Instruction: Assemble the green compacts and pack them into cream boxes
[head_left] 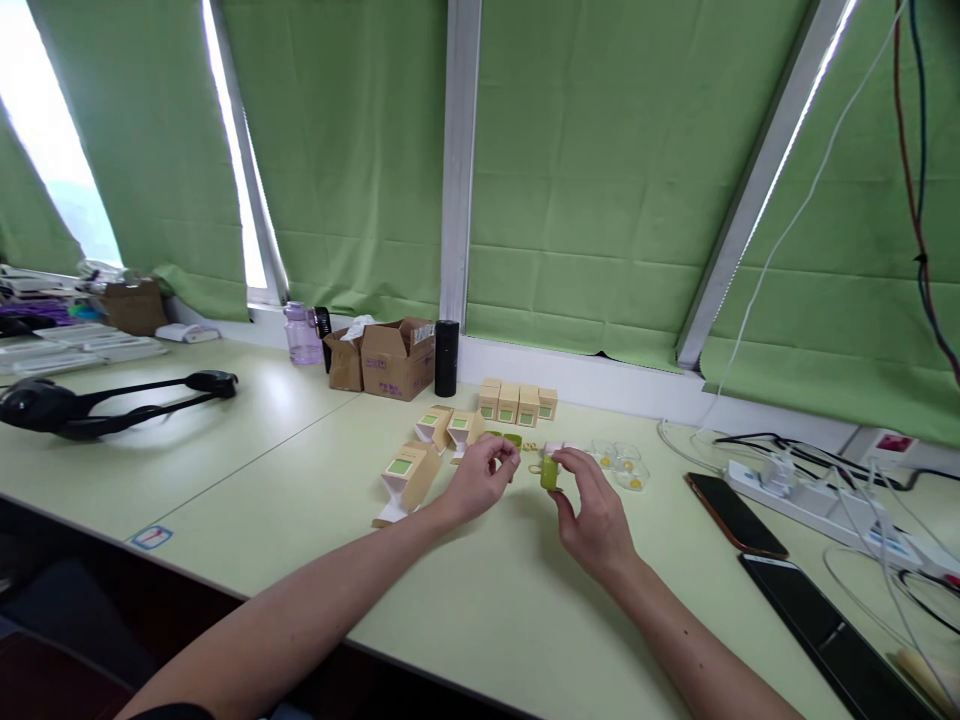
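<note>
Both above and below, pinches boxy green plastic-looking case (550,474), likely light, stiff, in right hand (598,520); cannot tell left hand's (480,480) hold.

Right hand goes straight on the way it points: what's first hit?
Likely the small yellow pieces just beyond the green case that the right hand holds. Depth is unclear; if the hand is raised, it may pass over them.

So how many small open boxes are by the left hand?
3: the front box, left of the left hand; the back-left box and back-right box, side by side beyond it. The hand may hide more.
</note>
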